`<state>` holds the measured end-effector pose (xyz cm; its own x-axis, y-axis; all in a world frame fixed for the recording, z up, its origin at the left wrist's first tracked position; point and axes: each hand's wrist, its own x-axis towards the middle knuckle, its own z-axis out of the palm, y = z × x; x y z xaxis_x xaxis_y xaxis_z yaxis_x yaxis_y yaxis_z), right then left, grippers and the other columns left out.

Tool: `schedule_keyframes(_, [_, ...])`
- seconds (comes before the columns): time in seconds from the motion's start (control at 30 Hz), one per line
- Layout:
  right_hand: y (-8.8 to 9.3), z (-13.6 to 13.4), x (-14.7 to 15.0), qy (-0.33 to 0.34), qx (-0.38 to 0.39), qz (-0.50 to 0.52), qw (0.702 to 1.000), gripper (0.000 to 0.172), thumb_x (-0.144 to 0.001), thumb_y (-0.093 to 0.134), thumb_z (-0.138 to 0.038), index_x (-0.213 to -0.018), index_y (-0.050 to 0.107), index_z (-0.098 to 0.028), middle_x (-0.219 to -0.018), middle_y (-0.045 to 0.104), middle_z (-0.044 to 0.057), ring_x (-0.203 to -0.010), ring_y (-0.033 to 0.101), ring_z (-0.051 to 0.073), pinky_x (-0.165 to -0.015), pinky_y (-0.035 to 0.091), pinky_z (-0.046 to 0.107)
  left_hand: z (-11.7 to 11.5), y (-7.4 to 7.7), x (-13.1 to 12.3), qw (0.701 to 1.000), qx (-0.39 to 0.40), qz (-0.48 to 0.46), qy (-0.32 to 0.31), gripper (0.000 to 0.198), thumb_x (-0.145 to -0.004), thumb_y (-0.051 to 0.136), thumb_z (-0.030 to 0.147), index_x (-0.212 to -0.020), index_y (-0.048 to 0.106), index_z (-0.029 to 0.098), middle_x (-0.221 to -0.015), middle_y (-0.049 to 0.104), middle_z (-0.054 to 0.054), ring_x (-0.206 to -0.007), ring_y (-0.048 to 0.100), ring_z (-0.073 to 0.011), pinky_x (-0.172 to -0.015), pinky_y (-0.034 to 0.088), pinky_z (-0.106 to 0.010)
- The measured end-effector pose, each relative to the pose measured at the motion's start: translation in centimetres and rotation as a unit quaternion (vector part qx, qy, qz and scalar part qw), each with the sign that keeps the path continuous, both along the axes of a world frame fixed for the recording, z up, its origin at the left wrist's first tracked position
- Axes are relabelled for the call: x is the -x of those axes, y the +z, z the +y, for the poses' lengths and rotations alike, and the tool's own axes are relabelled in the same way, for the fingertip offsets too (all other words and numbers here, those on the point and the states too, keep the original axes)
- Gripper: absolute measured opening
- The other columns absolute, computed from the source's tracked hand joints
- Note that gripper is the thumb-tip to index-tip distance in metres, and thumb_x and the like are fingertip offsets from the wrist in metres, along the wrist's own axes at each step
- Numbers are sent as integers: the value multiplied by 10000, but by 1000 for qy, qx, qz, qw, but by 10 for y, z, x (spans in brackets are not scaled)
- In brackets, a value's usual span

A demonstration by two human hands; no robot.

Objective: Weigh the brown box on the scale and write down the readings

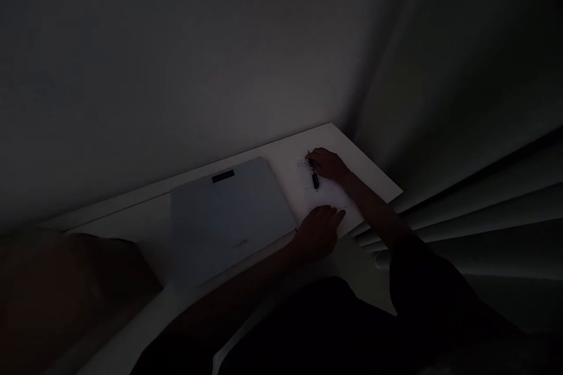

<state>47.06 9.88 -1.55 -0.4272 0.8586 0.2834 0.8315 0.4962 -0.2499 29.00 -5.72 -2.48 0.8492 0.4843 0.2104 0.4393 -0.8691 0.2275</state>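
In dim light, a sheet of white paper with small dark marks near its far edge lies at the right end of the table. My right hand is over the far part of the sheet, fingers bent round the upper end of a slim black pen-like object; its exact kind is too dark to make out. Lower down, my left hand rests at the sheet's near edge, thumb held apart from the fingers and nothing visible in it.
A closed grey laptop with a small dark rectangle on it lies left of the paper. A blurred reddish-brown object covers the table's left part. The white table meets a wall behind; pale folds of curtain-like material hang at right.
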Motion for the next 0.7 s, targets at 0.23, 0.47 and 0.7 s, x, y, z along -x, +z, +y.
schedule_keyframes(0.23, [1, -1, 2, 18, -10, -97, 995, 437, -936, 461, -111, -1313, 681, -138, -1220, 652, 148, -1108, 565, 252, -921, 478, 370, 0, -3, 1, 1000, 1, 11, 10, 522, -954, 396, 186, -1470, 417, 112, -1414, 566, -172, -1312, 532, -268, -1114, 472, -445])
schedule_keyframes(0.47, [2, -1, 2, 9, -26, -112, 993, 477, -939, 457, -102, -1368, 655, -168, -1173, 654, 147, -1062, 547, 258, -944, 466, 378, -14, 15, 10, 994, -93, 56, -13, 473, -978, 406, 211, -1429, 469, 83, -1397, 578, -199, -1320, 543, -321, -1104, 477, -476])
schedule_keyframes(0.7, [-2, -5, 3, -36, -39, -86, 995, 484, -963, 395, -127, -1395, 608, -79, -1200, 657, 176, -1079, 571, 259, -918, 482, 358, -86, 27, 110, 970, -212, -91, 75, 478, -925, 519, 175, -1400, 497, 129, -1203, 702, -151, -1132, 662, -268, -961, 573, -419])
